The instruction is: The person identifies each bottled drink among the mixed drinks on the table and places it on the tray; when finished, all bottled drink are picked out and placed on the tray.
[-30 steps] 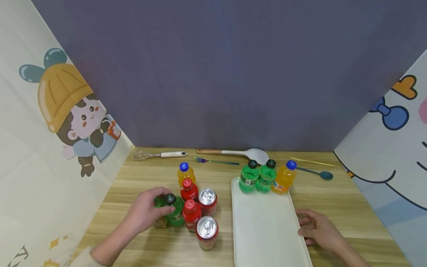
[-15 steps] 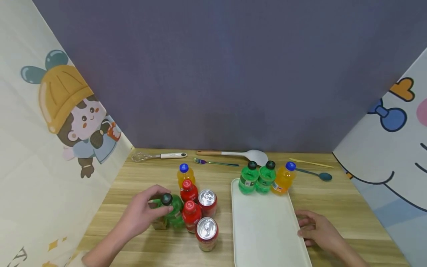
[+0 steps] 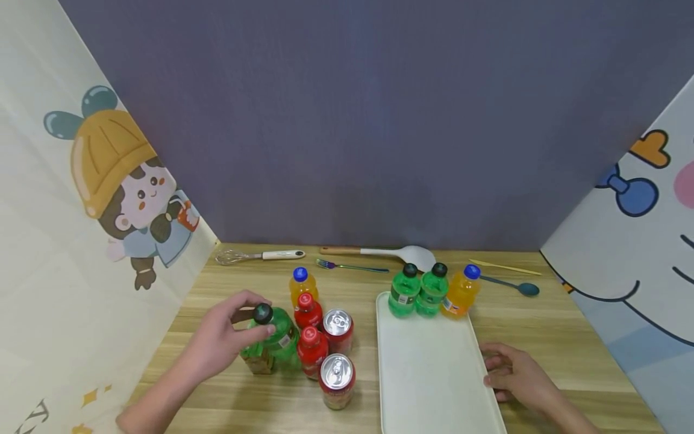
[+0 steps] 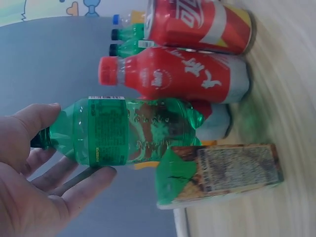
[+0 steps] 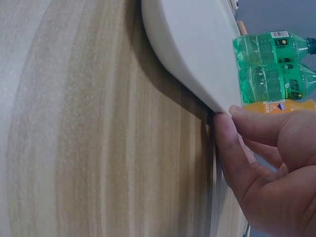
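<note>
My left hand [image 3: 219, 337] holds a green bottle [image 3: 281, 333] by its neck, just under the black cap. In the left wrist view the bottle's base stands off the tabletop, level with the top of a small drink carton [image 4: 237, 170]. Right beside it are two red bottles [image 3: 311, 352] and two red cans [image 3: 337, 372], with an orange bottle [image 3: 301, 287] behind. My right hand [image 3: 517, 377] pinches the right rim of a white tray [image 3: 434, 374], thumb on top in the right wrist view. Two green bottles [image 3: 403, 292] and another orange bottle [image 3: 461, 292] stand at the tray's far end.
Along the back of the wooden table lie a whisk [image 3: 260, 255], a fork [image 3: 352, 266], a white spatula with a wooden handle [image 3: 417, 256], a dark spoon [image 3: 527, 289] and a yellow knife [image 3: 504, 266]. A grey wall [image 3: 347, 120] rises behind them.
My left hand has drawn the green bottle up and to the left, away from the red bottles. More of the carton shows now. The right hand stays at the tray's rim.
</note>
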A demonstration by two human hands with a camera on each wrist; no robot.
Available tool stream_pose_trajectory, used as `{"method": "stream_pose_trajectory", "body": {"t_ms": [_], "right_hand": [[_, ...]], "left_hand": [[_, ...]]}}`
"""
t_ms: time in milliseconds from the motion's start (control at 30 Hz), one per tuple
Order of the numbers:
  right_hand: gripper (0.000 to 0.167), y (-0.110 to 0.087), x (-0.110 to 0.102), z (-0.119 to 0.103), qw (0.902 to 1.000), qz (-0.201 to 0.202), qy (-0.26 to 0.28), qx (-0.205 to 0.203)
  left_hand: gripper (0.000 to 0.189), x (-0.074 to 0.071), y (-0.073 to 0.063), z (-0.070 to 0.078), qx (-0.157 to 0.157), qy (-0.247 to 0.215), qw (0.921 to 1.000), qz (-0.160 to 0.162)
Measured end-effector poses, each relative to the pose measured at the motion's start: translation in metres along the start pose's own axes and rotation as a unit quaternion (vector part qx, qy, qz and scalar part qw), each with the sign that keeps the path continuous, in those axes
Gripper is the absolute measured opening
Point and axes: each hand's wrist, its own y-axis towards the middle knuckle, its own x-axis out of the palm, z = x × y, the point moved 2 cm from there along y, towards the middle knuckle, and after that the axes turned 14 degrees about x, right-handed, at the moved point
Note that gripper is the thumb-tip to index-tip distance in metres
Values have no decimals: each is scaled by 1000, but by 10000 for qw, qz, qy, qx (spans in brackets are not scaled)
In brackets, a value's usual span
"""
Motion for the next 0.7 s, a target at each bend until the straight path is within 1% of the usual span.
{"method": "stream_pose_trajectory", "body": {"t_ms": [100,233,433,567,700], "right_hand": [[70,1,0,-1,10000,59,-20,55],[71,2,-1,1,10000,11,-25,33],[73,3,-3,3,9998,-189,-27,-22],[72,4,-4,3,9999,-152,-33,10],[71,4,-3,2,9999,-40,-17,90]], "left_hand": [[31,-4,2,3,109,16,9999,40],[30,-10,6,8,230,45,9997,115],[30,-22,10,21,431,497,9974,295],[30,-31,12,33,451,758,9953,394],[29,-38,18,46,599,916,9926,521]]}}
